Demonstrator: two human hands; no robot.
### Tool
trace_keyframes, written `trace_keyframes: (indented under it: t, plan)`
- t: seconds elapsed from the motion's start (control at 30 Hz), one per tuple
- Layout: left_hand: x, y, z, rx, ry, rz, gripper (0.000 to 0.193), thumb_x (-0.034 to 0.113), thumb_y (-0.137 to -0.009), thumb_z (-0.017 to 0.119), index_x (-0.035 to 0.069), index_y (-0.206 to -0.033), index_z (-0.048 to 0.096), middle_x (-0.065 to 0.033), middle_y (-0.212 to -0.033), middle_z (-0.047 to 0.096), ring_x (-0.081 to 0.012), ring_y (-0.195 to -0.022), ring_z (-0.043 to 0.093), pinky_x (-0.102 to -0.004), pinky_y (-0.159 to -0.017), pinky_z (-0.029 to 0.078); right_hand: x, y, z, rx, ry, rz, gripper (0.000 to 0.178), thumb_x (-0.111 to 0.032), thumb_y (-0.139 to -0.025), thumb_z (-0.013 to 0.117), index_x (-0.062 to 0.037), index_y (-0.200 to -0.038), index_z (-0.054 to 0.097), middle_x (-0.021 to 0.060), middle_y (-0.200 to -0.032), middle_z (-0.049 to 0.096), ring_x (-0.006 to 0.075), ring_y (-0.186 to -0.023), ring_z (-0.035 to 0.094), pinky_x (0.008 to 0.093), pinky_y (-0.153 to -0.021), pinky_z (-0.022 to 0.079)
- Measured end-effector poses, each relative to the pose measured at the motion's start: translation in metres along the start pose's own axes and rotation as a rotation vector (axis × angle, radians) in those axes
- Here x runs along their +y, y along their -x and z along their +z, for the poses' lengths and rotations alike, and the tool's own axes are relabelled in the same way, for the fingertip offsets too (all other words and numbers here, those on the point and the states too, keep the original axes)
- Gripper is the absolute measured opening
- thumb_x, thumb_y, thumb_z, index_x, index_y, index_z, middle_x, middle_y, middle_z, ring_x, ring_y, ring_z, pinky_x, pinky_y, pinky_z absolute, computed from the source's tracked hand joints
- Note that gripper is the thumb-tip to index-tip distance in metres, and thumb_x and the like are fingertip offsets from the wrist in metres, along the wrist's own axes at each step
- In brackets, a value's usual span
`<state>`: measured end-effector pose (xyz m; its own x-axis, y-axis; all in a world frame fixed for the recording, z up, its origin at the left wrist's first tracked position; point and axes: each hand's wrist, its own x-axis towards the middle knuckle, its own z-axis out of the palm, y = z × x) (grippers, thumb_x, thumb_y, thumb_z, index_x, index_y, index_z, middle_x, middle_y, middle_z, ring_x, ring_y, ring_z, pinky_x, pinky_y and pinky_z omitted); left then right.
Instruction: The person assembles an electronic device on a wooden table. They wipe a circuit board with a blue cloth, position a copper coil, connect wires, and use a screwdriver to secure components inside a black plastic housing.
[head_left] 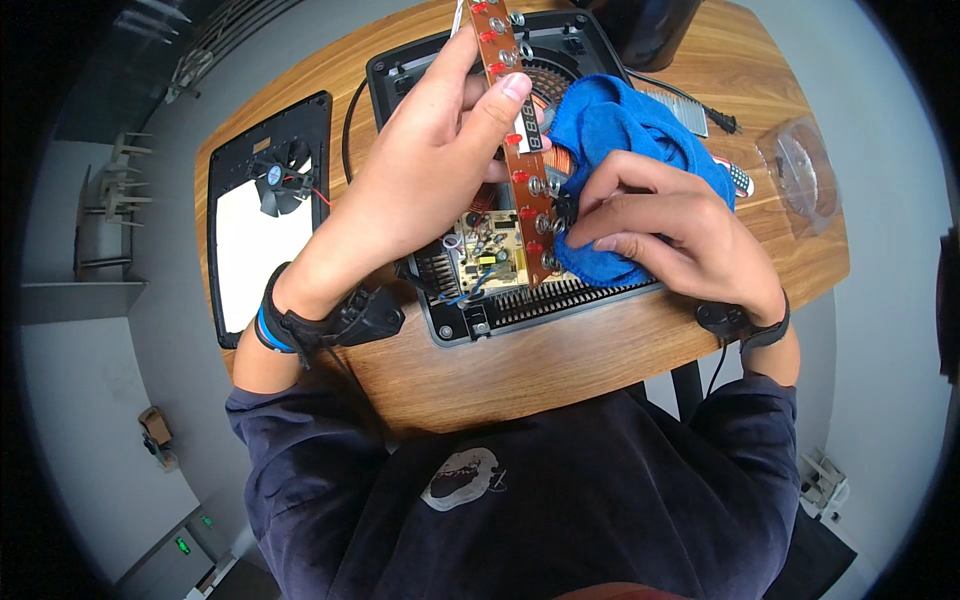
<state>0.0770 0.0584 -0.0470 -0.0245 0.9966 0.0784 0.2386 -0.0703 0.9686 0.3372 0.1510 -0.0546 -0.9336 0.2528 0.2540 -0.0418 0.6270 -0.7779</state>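
My left hand [440,140] grips a long, narrow brown circuit board [533,205] between thumb and fingers. Red LEDs, small coil springs and a digit display line the board, which is held up at a steep slant. Bunched in my right hand [670,225] is a blue cloth [610,125], its fingers pinched beside the board's lower springs. Beneath both hands lies the opened black housing [440,325] of what looks like an induction cooker. A yellowish circuit board [490,255] and part of a copper coil [560,162] show inside it; my hands and the cloth hide the rest.
Left of the housing lies a black panel [225,230] with a white sheet and a small black fan [282,180]. A clear plastic container [800,175] stands at the right, near a power plug [725,122]. A dark container [650,30] is at the table's far edge.
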Motion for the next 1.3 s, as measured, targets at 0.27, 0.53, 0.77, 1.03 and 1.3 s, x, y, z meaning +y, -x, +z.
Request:
trace_keyframes:
  t: [0.27, 0.53, 0.77, 1.03, 1.3]
  plan:
    - [-0.008, -0.002, -0.01, -0.031, -0.029, -0.009, 0.056, 0.034, -0.125, 0.052, 0.011, -0.174, 0.039, -0.0064, -0.12, 0.079, -0.0085, -0.103, 0.078, -0.0167, -0.07, 0.055, 0.0, 0.003, 0.0, -0.004, 0.022, 0.004, 0.014, -0.004, -0.106, 0.073, 0.0036, -0.115, 0.08, 0.015, -0.117, 0.071, 0.0307, -0.11, 0.072, 0.04, -0.097, 0.057]
    - [-0.009, -0.005, 0.006, -0.067, 0.227, -0.051, 0.064, 0.015, -0.123, 0.049, 0.008, -0.179, 0.018, -0.0125, -0.138, 0.07, -0.0184, -0.119, 0.075, -0.0284, -0.094, 0.063, -0.008, -0.001, 0.013, 0.19, -0.059, 0.116, 0.025, -0.003, -0.096, 0.088, -0.0004, -0.109, 0.067, 0.0092, -0.095, 0.074, 0.0237, -0.089, 0.076, 0.0347, -0.082, 0.06]
    - [-0.002, -0.005, 0.009, -0.068, 0.343, -0.007, 0.069, 0.005, -0.123, 0.046, 0.006, -0.182, 0.009, -0.014, -0.139, 0.067, -0.0203, -0.12, 0.073, -0.0335, -0.103, 0.065, -0.003, -0.002, 0.013, 0.183, 0.014, 0.145, 0.031, -0.004, -0.095, 0.089, -0.0011, -0.109, 0.062, 0.0085, -0.094, 0.073, 0.0231, -0.089, 0.076, 0.0351, -0.082, 0.06]
    - [-0.003, -0.005, 0.007, -0.082, 0.317, -0.009, 0.072, 0.003, -0.122, 0.046, 0.006, -0.183, 0.008, -0.0139, -0.14, 0.067, -0.0203, -0.12, 0.073, -0.0337, -0.104, 0.064, 0.002, -0.002, 0.013, 0.139, 0.083, 0.154, 0.029, -0.006, -0.096, 0.087, -0.0027, -0.111, 0.062, 0.0121, -0.098, 0.072, 0.0303, -0.092, 0.074, 0.0385, -0.084, 0.059]
    - [0.004, -0.005, -0.002, -0.005, 0.322, -0.118, 0.073, 0.01, -0.124, 0.045, 0.011, -0.184, 0.004, -0.0131, -0.142, 0.067, -0.0179, -0.117, 0.074, -0.0319, -0.094, 0.067, 0.0, 0.003, 0.001, 0.26, 0.326, 0.121, 0.025, -0.008, -0.1, 0.083, -0.0039, -0.119, 0.067, 0.0122, -0.102, 0.073, 0.0326, -0.096, 0.074, 0.0393, -0.086, 0.059]
